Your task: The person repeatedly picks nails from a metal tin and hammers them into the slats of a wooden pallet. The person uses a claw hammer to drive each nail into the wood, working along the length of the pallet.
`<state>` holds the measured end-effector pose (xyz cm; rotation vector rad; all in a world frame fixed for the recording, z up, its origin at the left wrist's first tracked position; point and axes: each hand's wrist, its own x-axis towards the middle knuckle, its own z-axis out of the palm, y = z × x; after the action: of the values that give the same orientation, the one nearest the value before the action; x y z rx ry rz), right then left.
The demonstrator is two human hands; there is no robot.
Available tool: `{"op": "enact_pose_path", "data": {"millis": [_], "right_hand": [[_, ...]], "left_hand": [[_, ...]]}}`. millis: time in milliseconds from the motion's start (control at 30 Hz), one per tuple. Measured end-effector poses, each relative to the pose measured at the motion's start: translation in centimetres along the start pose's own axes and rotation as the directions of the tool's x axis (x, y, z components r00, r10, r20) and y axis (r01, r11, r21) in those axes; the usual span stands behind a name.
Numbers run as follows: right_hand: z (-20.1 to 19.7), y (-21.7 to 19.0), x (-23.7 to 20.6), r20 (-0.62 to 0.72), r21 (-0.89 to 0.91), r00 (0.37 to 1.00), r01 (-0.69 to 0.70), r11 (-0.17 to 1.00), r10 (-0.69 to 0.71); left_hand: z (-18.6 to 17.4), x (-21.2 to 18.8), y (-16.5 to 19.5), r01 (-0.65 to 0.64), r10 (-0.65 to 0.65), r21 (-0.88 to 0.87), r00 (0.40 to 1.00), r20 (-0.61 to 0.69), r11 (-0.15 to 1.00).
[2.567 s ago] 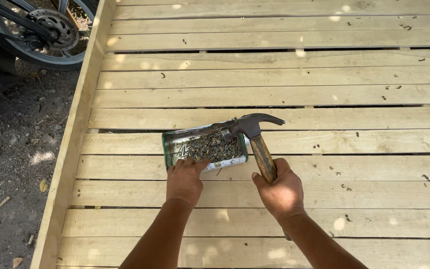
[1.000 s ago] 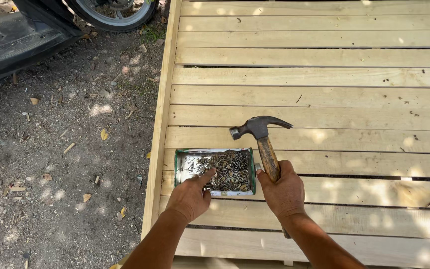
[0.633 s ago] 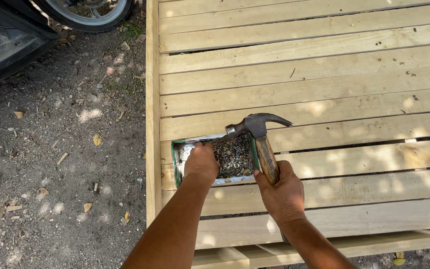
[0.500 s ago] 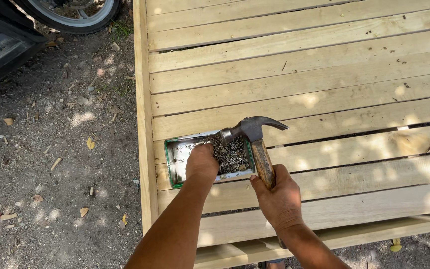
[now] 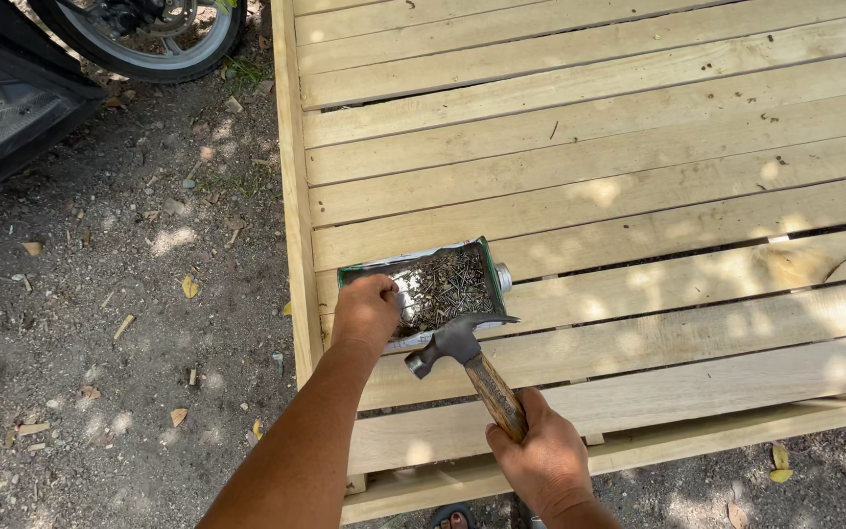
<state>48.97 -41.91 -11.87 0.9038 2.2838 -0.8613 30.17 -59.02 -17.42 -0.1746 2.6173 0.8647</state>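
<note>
The head camera is looking down at a big platform [image 5: 638,147] made of long, pale wooden boards, smooth and flat, lying side by side with thin dark gaps between them. Sunny spots and leaf shadows are dappling the wood. A green metal tin [image 5: 423,289], cut open like a tray, is sitting on the boards close to the platform's left edge. It is shiny inside and is holding a heap of small, thin, dark nails [image 5: 447,286]. The left hand [image 5: 366,312] is reaching into the near left corner of the tin, with the fingers curled down narrow at the nails; I cannot tell whether they are pinching one. The right hand [image 5: 539,460] is gripping a hammer [image 5: 467,364] tight around the brown wooden handle, fingers wrapped all the way round. The hammer's grey metal head is hanging just beside the near rim of the tin, with the curved claw pointing right. A long side board is running along the platform's left edge, and another is running along the near edge. To the right and far away, the boards are stretching wide, giving lots of room. To the left, the ground [image 5: 119,323] is grey, rough dirt with little stones and dry yellow leaves. At the far left, a black rubber wheel [image 5: 144,44] is standing on the dirt.
</note>
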Motion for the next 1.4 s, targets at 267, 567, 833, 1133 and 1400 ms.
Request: {"op": "enact_pose_path", "data": {"millis": [267, 567, 833, 1133, 1400], "right_hand": [[1.5, -1.7, 1.4, 0.029, -0.175, 0.999, 0.029, 0.984, -0.025], [0.6, -3.3, 2.5, 0.016, -0.126, 0.997, 0.082, 0.989, -0.08], [2.5, -1.2, -0.6, 0.147, -0.184, 0.986, 0.101, 0.978, -0.074], [5.8, -0.5, -4.7, 0.163, -0.273, 0.986, 0.081, 0.958, -0.037], [8.7, 1.4, -4.8, 0.157, -0.284, 0.986, 0.108, 0.953, -0.064]], "left_hand": [[-0.5, 0.0, -0.5, -0.06, 0.052, -0.073, 0.993, -0.102, 0.996], [-0.2, -2.0, -1.9, -0.104, -0.049, -0.454, 0.949, -0.312, 0.885], [-1.4, -6.8, -6.7, 0.097, -0.179, -0.679, 0.982, -0.052, 0.728], [-0.7, -15.0, -12.6, 0.045, -0.083, -0.163, 0.969, -0.233, 0.986], [0.4, -16.1, -14.3, -0.016, 0.037, 0.053, 0.909, -0.416, 0.998]]}}
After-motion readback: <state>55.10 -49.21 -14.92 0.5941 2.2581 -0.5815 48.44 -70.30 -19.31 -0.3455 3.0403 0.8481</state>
